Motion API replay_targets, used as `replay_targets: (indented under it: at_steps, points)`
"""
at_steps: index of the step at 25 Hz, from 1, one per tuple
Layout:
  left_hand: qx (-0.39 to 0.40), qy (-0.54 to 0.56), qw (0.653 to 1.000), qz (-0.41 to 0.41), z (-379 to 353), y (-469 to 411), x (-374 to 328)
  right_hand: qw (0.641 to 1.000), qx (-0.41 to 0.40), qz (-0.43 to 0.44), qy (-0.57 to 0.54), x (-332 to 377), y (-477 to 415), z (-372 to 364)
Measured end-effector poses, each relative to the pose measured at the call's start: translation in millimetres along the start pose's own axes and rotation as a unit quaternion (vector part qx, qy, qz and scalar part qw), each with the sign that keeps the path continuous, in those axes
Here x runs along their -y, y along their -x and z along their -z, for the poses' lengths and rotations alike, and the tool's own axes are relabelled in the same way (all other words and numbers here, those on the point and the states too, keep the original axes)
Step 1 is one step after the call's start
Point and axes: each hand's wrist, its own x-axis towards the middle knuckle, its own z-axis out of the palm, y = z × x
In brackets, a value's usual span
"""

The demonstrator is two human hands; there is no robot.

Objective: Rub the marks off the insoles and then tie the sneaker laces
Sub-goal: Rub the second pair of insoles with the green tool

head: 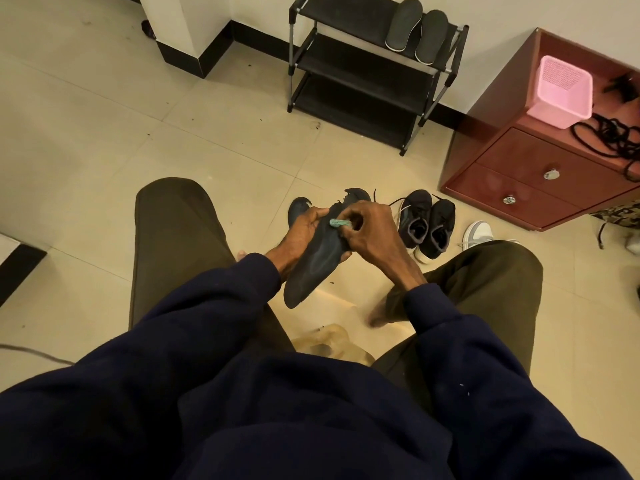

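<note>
Matt dark insole (320,258), glossy red-brown cabinet (540,174), perforated pink plastic basket (561,93), smooth floor tiles (104,140)

The insole (318,261) is dark navy, almost black, with faint paler blue smears across its middle. The wad (338,223) is teal-green. The sneakers (417,209) are black with greyish linings and pale laces; another shoe (478,233) is white and light grey. The floor (104,116) is beige tile with thin pale joint lines and scattered dark specks. The shoe rack (346,57) is black with silver posts, and the two insoles (403,24) on it are charcoal with white edges. The basket (562,88) is pink with a fine grid of holes. The cabinet (519,157) is deep red-brown with shiny silver knobs (551,174). The sleeves (214,306) are navy, the trousers (173,230) dark olive-brown.
</note>
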Motion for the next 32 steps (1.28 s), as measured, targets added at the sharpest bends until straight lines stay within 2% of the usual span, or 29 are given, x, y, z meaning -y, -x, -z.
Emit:
replay_targets:
  at_steps: [3,5,10,14,19,23,25,27,30,31,32]
  points:
    - [0.008,-0.006,1.0,0.021,-2,1,1,0.989,-0.121,-0.074,0.048,-18,-9,9]
    - [0.007,0.0,1.0,0.021,-2,0,0,0.979,-0.171,-0.105,0.048,-27,-8,15]
    - [0.013,0.019,1.0,0.019,8,-14,1,0.995,-0.098,-0.031,-0.016,-13,-10,14]
    - [0.062,0.02,0.995,0.078,9,-12,5,0.983,-0.162,-0.086,0.005,-26,-12,17]
    - [0.09,-0.009,0.993,0.081,7,-9,1,0.993,-0.116,-0.032,-0.009,-13,-17,15]
    - [0.085,-0.007,0.992,0.089,6,-7,2,0.984,-0.129,-0.12,0.016,-34,-14,19]
    - [0.068,-0.006,0.995,0.07,7,-10,2,0.985,-0.117,-0.127,-0.004,-33,-12,20]
    - [0.05,-0.008,0.998,0.047,7,-10,1,0.992,-0.071,-0.097,-0.029,-21,-8,18]
    - [0.043,-0.004,0.999,0.032,4,-7,1,0.997,0.059,-0.033,-0.031,-1,2,9]
    - [0.037,-0.003,0.999,0.025,5,-7,2,0.996,0.076,-0.023,-0.028,0,2,8]
    - [0.035,0.001,0.999,0.017,4,-7,2,0.998,0.059,-0.028,-0.024,-1,-1,8]
